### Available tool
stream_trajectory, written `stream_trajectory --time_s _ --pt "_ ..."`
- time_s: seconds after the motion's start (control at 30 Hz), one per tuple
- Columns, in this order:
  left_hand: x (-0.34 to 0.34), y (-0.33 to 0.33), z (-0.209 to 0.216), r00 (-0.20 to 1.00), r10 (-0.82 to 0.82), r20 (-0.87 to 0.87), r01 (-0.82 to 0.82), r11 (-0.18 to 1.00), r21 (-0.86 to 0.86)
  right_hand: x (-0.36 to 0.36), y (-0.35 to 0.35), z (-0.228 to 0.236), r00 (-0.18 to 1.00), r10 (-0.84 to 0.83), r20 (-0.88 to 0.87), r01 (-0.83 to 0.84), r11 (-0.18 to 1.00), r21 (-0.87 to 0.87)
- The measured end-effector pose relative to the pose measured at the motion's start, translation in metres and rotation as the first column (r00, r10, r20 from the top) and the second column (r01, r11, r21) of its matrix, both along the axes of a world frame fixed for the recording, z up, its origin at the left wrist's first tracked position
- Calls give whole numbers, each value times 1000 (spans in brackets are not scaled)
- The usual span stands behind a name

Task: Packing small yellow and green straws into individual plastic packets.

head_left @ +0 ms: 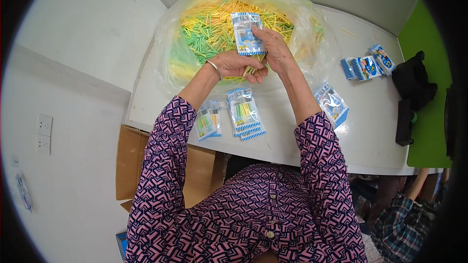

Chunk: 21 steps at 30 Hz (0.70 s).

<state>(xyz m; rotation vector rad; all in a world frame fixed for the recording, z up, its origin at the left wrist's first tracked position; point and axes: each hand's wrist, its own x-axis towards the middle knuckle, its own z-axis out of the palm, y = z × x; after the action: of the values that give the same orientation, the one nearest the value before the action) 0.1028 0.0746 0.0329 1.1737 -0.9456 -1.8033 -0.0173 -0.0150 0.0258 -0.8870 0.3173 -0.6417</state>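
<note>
- My right hand [274, 48] pinches a blue-and-white printed packet [247, 33] upright at upper centre, mouth downward for filling.
- My left hand [239, 65] closes on a few yellow sticks [251, 70] beneath it.
- The bag of sticks [209, 29] lies open just behind, within reach.

Blue-white packets [245, 112] on white table [375, 136]

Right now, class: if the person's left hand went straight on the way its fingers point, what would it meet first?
The left hand points toward the right hand, so it would probably meet that hand's wrist first, just below the small packet; depth is unclear.
</note>
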Motion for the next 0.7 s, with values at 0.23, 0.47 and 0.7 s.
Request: stream_trajectory --time_s 0.23,0.47,0.7 --pt "0 -3 4 978 68 -198 -48 994 103 7 -10 -8 994 -1 -107 -2 1000 -22" --pt "7 -15 -5 994 83 -74 -76 993 91 12 -30 -18 985 -168 -23 168 985 -34" --pt "15 -2 -1 939 343 -39 -345 935 -77 -17 -29 -10 975 -218 -48 204 957 -206"
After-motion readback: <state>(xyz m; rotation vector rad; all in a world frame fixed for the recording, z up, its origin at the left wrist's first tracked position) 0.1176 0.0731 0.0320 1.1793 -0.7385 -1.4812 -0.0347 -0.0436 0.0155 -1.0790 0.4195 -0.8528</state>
